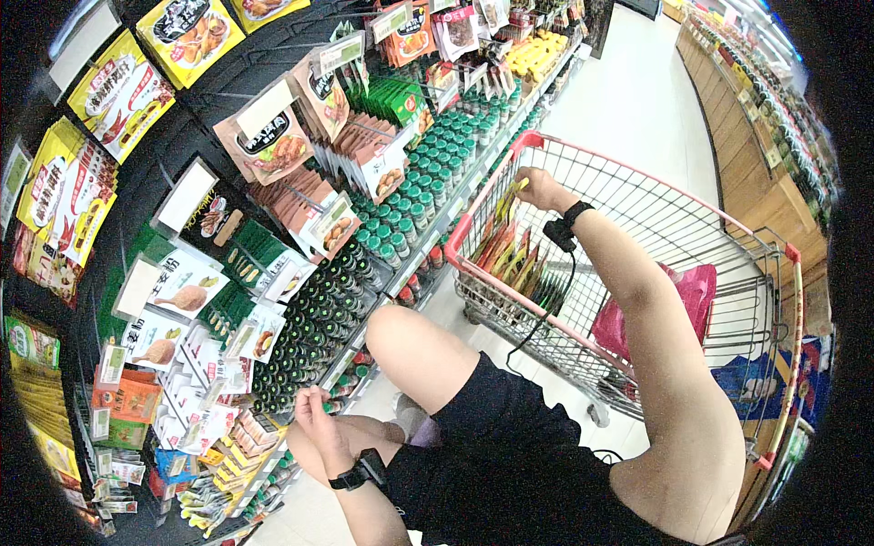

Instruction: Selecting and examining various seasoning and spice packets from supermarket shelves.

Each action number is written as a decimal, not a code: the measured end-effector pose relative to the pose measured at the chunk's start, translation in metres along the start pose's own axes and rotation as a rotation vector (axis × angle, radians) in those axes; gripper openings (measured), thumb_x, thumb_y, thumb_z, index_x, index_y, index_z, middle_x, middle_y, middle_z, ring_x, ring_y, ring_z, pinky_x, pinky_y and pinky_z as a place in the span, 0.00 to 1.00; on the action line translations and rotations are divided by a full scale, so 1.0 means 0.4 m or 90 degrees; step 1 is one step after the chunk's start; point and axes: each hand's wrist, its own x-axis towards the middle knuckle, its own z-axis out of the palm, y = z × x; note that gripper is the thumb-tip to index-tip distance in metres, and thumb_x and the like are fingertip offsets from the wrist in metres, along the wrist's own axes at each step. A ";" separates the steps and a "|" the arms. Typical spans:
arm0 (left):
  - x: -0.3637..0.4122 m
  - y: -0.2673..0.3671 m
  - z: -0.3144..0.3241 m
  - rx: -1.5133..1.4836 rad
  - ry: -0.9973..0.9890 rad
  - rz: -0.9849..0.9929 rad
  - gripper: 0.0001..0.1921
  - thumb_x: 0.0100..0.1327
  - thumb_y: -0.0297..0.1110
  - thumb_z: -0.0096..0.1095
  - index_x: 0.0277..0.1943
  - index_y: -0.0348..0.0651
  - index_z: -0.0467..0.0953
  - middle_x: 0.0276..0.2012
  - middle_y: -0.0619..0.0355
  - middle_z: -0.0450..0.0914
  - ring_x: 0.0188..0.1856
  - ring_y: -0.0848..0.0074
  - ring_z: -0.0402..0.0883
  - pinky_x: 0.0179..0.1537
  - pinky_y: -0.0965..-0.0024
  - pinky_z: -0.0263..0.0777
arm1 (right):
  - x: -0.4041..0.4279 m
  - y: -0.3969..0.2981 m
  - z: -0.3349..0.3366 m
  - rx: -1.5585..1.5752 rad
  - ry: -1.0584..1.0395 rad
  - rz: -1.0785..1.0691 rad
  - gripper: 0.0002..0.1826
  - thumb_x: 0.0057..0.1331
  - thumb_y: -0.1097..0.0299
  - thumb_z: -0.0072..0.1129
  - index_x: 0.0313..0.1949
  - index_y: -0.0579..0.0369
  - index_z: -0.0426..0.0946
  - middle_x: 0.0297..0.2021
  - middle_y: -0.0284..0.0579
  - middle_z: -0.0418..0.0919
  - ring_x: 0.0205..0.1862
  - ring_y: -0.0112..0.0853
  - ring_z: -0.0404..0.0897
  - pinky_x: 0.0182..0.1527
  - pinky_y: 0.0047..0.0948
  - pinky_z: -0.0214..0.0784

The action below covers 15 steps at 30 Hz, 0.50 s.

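My right hand (541,190) reaches into the front end of a wire shopping cart (601,327) with a red rim, and its fingers grip the edge of a yellow packet (506,202). Just below it, several seasoning packets (509,256) stand in a row inside the cart, red, yellow and dark ones. My left hand (316,418) is over my bent knee, close to the shelf edge. Its fingers are curled together, and nothing shows in them. Nearest to it on the shelf are dark-capped spice bottles (311,334).
Green-capped bottles (437,160) fill the shelf farther along, below hanging brown seasoning packets (362,153). White packets (188,283) hang at left. A pink bag (693,293) lies in the cart. Across the aisle floor (614,95) runs a wooden display counter (748,150).
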 end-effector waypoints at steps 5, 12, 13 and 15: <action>0.006 -0.016 -0.007 -0.009 -0.007 0.013 0.13 0.66 0.28 0.52 0.24 0.42 0.64 0.22 0.65 0.67 0.28 0.84 0.63 0.33 0.80 0.58 | -0.006 -0.015 -0.012 0.007 0.004 0.026 0.15 0.55 0.73 0.59 0.42 0.60 0.70 0.34 0.54 0.78 0.39 0.42 0.80 0.43 0.35 0.72; 0.004 -0.015 -0.009 -0.011 -0.014 0.014 0.13 0.66 0.28 0.52 0.24 0.41 0.64 0.23 0.65 0.67 0.28 0.83 0.64 0.34 0.78 0.59 | -0.007 0.010 0.009 0.087 -0.032 0.039 0.10 0.59 0.78 0.53 0.41 0.61 0.69 0.36 0.51 0.77 0.41 0.38 0.80 0.42 0.33 0.73; 0.003 -0.015 -0.010 -0.010 -0.011 0.012 0.12 0.66 0.27 0.52 0.24 0.41 0.64 0.23 0.65 0.67 0.29 0.83 0.64 0.34 0.78 0.59 | -0.007 0.016 0.011 0.121 -0.030 0.042 0.09 0.60 0.79 0.52 0.41 0.61 0.69 0.36 0.50 0.77 0.42 0.36 0.79 0.42 0.32 0.73; 0.001 -0.009 -0.009 -0.017 -0.011 0.010 0.12 0.66 0.27 0.52 0.24 0.41 0.64 0.23 0.65 0.67 0.29 0.83 0.64 0.34 0.78 0.59 | -0.006 0.024 0.007 0.126 -0.019 0.053 0.09 0.60 0.80 0.51 0.41 0.61 0.69 0.36 0.49 0.77 0.40 0.33 0.79 0.41 0.30 0.73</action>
